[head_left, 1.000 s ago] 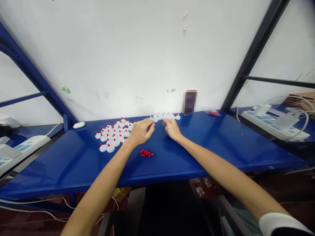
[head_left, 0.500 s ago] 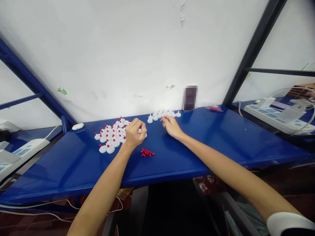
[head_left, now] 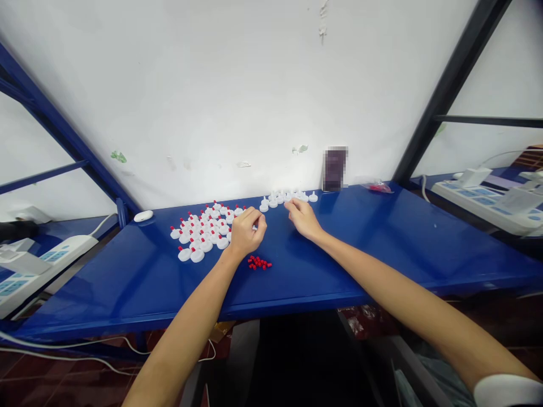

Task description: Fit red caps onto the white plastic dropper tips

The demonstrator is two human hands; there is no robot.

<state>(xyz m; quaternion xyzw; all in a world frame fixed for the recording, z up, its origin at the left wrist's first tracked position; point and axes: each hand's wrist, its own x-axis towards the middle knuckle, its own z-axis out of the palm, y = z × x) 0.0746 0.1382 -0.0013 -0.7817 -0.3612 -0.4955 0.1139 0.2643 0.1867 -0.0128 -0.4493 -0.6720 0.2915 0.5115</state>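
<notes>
My left hand (head_left: 248, 233) is closed, its fingers curled in, just right of a group of white nozzle caps (head_left: 206, 245) with red tips. A bit of white shows by its fingers, and I cannot tell whether it is held or lies behind. My right hand (head_left: 304, 218) is closed too, thumb and fingertips together at the front of several plain white nozzle caps (head_left: 274, 202) near the wall. What its fingertips hold, if anything, is hidden. Small red tip caps (head_left: 259, 263) lie in a loose pile, nearer me than both hands.
The blue table (head_left: 339, 271) meets a white wall. A blurred-out dark phone-like panel (head_left: 334, 168) leans there, beside a clear bag (head_left: 379, 186) with red pieces. A white oval object (head_left: 143, 216) lies at the back left. Power strips (head_left: 487, 206) flank the table beyond its frame.
The view has shifted slightly, so everything sits a little further right. My left hand has moved a little to the right, uncovering more of the red-tipped caps. My right hand stays by the plain caps.
</notes>
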